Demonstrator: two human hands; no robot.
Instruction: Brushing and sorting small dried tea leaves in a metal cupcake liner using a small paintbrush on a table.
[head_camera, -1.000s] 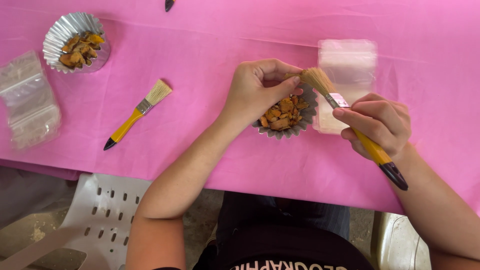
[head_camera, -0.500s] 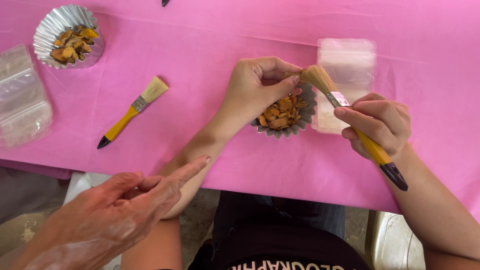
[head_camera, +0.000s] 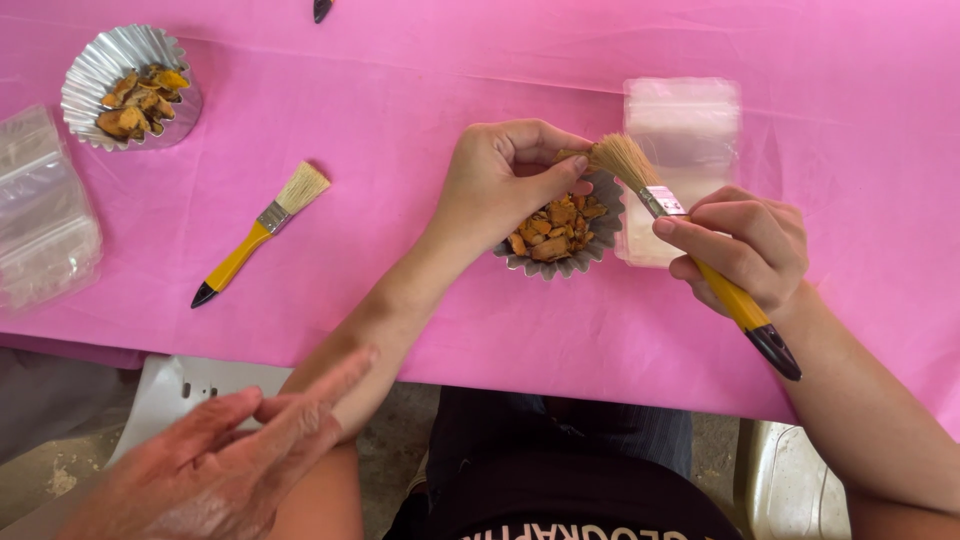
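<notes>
My left hand (head_camera: 500, 185) pinches a small orange-brown piece (head_camera: 568, 156) above a fluted foil cup (head_camera: 603, 240) filled with several similar pieces. My right hand (head_camera: 745, 248) grips a yellow-handled paintbrush (head_camera: 735, 300); its pale bristles (head_camera: 622, 160) touch the pinched piece. Both hands hover over the pink tablecloth (head_camera: 400, 120).
Another person's hand (head_camera: 220, 460) reaches in at the lower left, touching my left forearm. A second brush (head_camera: 258, 232) lies on the cloth. A second foil cup (head_camera: 95, 65) of pieces sits far left, with clear bags (head_camera: 40, 215) below it and more bags (head_camera: 685, 125) behind my brush.
Another person's hand has come in from the lower left and now rests against my left forearm. My own hands stay put, brush at the pinched piece.
</notes>
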